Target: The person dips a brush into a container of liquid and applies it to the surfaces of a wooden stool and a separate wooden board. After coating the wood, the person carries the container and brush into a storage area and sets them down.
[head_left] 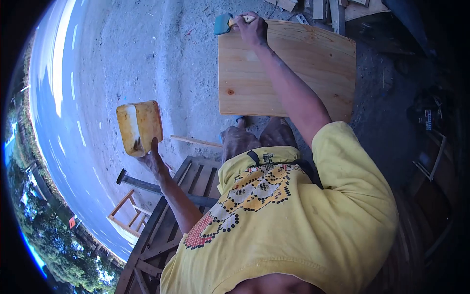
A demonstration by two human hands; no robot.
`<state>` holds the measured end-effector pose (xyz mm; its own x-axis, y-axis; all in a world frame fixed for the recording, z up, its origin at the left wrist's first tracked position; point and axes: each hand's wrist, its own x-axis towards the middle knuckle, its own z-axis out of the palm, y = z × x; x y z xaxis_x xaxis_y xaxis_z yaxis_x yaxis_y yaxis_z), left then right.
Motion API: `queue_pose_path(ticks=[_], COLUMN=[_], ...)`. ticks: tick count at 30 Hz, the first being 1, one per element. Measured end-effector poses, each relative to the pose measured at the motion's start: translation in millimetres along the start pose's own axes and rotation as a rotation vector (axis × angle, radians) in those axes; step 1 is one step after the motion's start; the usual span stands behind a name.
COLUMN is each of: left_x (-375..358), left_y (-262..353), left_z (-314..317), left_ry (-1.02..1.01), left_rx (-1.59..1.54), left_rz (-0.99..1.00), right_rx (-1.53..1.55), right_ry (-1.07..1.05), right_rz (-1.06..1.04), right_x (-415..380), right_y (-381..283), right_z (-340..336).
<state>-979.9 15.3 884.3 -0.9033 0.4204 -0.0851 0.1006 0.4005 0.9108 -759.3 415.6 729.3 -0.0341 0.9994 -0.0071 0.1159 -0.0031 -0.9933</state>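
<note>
My right hand point(253, 31) is closed round the handle of a paintbrush point(223, 24) with blue-green bristles. The brush sits at the far left corner of a wooden panel point(254, 73), its bristles overlapping the edge in this view. Pale and knotted, the panel lies in front of my legs. Off to the left, my left hand point(152, 159) grips a yellowish, stained plastic container point(139, 127) by its lower end, fingers partly hidden behind it. A dark patch marks the container's wall near my fingers.
A slatted wooden bench point(196, 179) stands by my left side, with a metal bar point(142, 184) across it. A small wooden frame point(129, 215) is farther left. Wood offcuts point(335, 14) lie beyond the panel. A thin stick point(196, 141) lies near my knees. A road point(63, 122) runs along the left.
</note>
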Motion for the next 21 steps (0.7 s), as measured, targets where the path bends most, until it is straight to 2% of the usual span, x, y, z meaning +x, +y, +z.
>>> queue_pose_path(ticks=[3, 6, 7, 8, 9, 11, 15, 18, 21], left_x=[-11.9, -24.6, -27.2, -30.1, -33.3, -37.8, -47.5, -52.1, -44.4], left_y=[-2.2, 14.4, 19.6, 23.6, 27.8, 33.4, 47.0, 59.6, 52.5], left_z=[3.7, 18.3, 24.7, 30.0, 33.7, 40.3, 59.8, 72.4, 67.4], left_ry=[0.052, 0.006, -0.006, 0.002, 0.010, 0.010, 0.001, -0.047, -0.061], left_rx=[-0.004, -0.014, -0.016, -0.035, -0.052, -0.052, -0.055, -0.074, -0.105], left_rz=[-0.027, -0.008, -0.007, -0.015, -0.023, -0.046, -0.122, -0.083, -0.078], right_rx=[-0.076, -0.226, -0.245, -0.017, -0.053, -0.095, 0.050, -0.039, -0.252], right_ry=[-0.022, -0.010, 0.009, -0.079, -0.080, -0.059, 0.074, 0.075, 0.243], right_rz=[0.103, 0.030, -0.013, 0.130, 0.058, 0.147, 0.145, 0.146, 0.079], right_x=[18.6, 37.9, 41.5, 38.6, 43.5, 45.3, 64.9, 64.8, 62.5], right_y=[0.9, 28.6, 23.0, 20.0, 28.6, 16.5, 66.4, 59.9, 84.7], right_z=[-1.6, -50.1, -75.2, -112.0, -144.1, -212.3, -342.0, -434.9, -518.8])
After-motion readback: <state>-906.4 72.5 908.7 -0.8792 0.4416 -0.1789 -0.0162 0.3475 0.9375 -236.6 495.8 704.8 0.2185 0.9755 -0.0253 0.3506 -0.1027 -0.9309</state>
